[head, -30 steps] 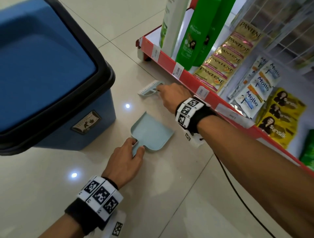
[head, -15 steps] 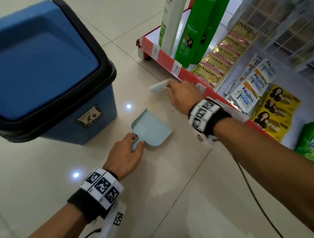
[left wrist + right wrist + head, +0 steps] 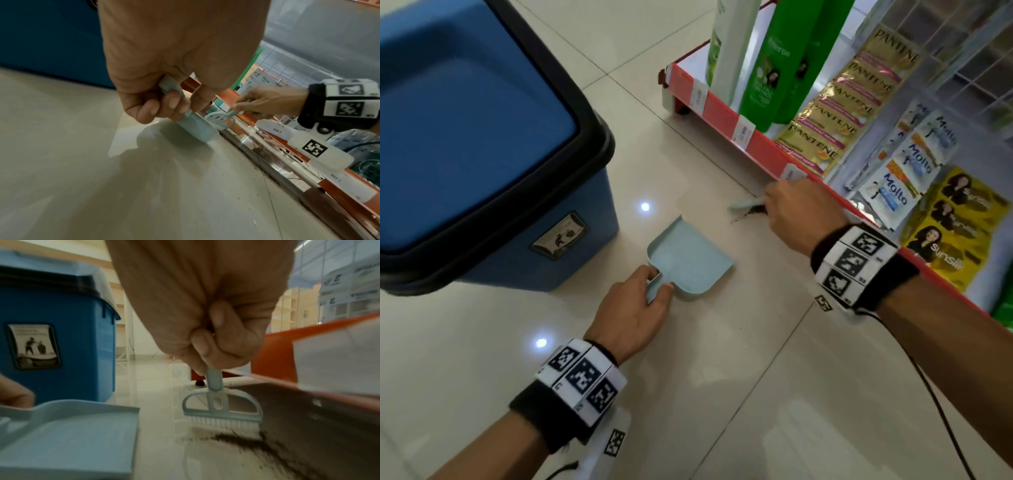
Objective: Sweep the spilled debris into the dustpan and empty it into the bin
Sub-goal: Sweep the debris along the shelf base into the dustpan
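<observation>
A pale blue dustpan [image 3: 690, 262] lies flat on the tiled floor, its open edge toward the shelf. My left hand [image 3: 635, 310] grips its short handle [image 3: 171, 88]. My right hand [image 3: 796, 214] grips the handle of a small pale blue brush [image 3: 223, 408] with white bristles. The brush [image 3: 744, 204] stands on the floor close to the shelf base, to the right of the dustpan [image 3: 68, 438]. Dark crumbly debris [image 3: 236, 438] lies in a streak just in front of the bristles, also seen as debris [image 3: 751, 214] by my right hand. The blue bin [image 3: 476, 147] with a black rim stands left of the dustpan.
A red-edged shop shelf [image 3: 753, 144] runs along the right, holding green shampoo bottles [image 3: 767, 68] and hanging sachets [image 3: 835, 113]. More fine dirt lies along the shelf's base strip [image 3: 273, 170]. A black cable [image 3: 935, 394] trails from my right wrist over the floor tiles.
My right hand has carried the brush rightward and nearer, down to the floor by the shelf base where the debris lies. My left hand stays on the dustpan handle.
</observation>
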`<action>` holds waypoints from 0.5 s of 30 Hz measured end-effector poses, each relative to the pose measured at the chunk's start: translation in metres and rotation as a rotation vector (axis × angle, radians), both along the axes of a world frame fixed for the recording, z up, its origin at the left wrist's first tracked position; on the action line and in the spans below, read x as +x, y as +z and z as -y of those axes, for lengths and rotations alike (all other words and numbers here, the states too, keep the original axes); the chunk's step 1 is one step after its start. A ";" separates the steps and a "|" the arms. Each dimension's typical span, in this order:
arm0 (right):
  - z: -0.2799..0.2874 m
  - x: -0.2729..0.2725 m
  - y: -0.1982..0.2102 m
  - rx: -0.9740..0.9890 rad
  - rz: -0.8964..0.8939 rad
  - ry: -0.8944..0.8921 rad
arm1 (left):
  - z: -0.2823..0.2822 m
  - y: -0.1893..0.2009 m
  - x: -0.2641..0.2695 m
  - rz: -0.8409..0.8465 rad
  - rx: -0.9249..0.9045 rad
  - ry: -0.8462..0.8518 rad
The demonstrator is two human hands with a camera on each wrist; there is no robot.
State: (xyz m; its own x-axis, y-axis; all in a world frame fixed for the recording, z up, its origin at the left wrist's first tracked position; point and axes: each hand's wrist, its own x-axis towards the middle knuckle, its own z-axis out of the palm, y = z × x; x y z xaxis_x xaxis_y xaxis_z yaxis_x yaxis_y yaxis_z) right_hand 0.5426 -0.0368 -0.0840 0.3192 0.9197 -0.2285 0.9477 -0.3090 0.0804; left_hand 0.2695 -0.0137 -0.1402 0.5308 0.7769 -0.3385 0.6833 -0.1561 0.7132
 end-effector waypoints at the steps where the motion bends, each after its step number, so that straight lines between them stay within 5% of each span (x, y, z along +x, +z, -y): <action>1: -0.006 -0.004 0.004 0.036 -0.015 0.019 | 0.000 0.001 0.000 0.002 0.005 0.001; 9: -0.109 -0.031 -0.003 0.139 -0.090 -0.019 | 0.011 0.006 -0.004 0.026 -0.002 -0.010; 15: -0.036 -0.005 0.000 -0.065 -0.097 0.019 | 0.003 -0.003 -0.013 0.046 0.022 0.018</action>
State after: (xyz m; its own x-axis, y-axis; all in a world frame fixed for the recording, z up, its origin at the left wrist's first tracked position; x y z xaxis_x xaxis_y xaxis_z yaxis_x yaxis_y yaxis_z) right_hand 0.5374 -0.0010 -0.0844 0.2758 0.9075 -0.3168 0.9575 -0.2884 0.0075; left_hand 0.2570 -0.0168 -0.1427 0.5314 0.7933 -0.2971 0.6528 -0.1600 0.7405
